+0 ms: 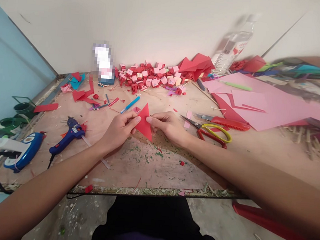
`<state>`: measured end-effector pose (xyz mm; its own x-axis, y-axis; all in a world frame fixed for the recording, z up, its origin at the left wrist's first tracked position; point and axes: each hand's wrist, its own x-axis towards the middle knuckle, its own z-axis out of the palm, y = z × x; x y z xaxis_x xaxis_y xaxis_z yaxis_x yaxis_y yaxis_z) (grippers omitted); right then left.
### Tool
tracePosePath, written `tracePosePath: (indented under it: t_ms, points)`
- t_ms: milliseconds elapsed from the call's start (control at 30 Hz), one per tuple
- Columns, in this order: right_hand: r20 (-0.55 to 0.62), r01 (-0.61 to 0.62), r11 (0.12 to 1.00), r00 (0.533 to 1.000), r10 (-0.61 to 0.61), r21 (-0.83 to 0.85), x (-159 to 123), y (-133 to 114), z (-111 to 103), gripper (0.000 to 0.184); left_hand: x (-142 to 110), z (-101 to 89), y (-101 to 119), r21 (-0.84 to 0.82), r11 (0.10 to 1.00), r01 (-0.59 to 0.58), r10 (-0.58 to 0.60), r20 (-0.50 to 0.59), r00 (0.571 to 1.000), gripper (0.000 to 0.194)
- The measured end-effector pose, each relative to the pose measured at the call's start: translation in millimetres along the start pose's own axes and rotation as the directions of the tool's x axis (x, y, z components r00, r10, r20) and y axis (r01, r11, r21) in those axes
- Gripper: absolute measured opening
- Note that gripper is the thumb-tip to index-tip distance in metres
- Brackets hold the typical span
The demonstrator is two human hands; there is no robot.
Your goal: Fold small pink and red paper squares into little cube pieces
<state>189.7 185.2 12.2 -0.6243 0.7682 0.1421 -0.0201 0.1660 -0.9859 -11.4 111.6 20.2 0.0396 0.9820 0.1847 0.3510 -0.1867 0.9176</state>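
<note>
A small piece of red paper (145,124), folded to a pointed shape, is held up over the middle of the table between both hands. My left hand (122,128) pinches its left side with thumb and fingers. On its right side, my right hand (166,126) pinches the edge the same way. Just behind the left fingers lies a blue pen (130,104). Right of the right hand rest yellow-and-red-handled scissors (213,132) and a red-handled cutter knife (229,122).
Small pink and red folded paper cubes (152,76) are heaped against the wall. A blue glue gun (68,136) and a blue-and-white device (25,151) lie at left. A plastic bottle (233,48) stands behind pink paper sheets (275,107). A lit phone (102,61) leans at the back.
</note>
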Motion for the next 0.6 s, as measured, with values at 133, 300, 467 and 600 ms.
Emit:
tracePosePath:
  t_ms: [133, 300, 467, 600]
  points:
    - [0.085, -0.013, 1.000, 0.996, 0.015, -0.022, 1.0, -0.3, -2.2, 0.054, -0.3, -0.5, 2.3, -0.017, 1.000, 0.001, -0.001, -0.019, 1.000, 0.035]
    - [0.056, 0.004, 0.999, 0.998, -0.002, -0.041, 2.6, 3.8, -2.7, 0.058, -0.3, 0.9, 3.6, -0.047, 0.999, 0.024, -0.025, -0.025, 0.999, 0.030]
    - [0.049, 0.012, 0.998, 0.999, -0.008, -0.066, 2.4, 4.7, -2.8, 0.057, 1.0, 0.9, 2.6, -0.060, 0.998, 0.031, -0.034, -0.052, 0.998, 0.036]
    - [0.091, -0.025, 1.000, 0.996, 0.025, 0.000, 1.6, 4.0, -2.8, 0.048, 1.4, 0.2, 4.5, -0.081, 0.997, 0.017, -0.023, -0.074, 0.997, 0.032]
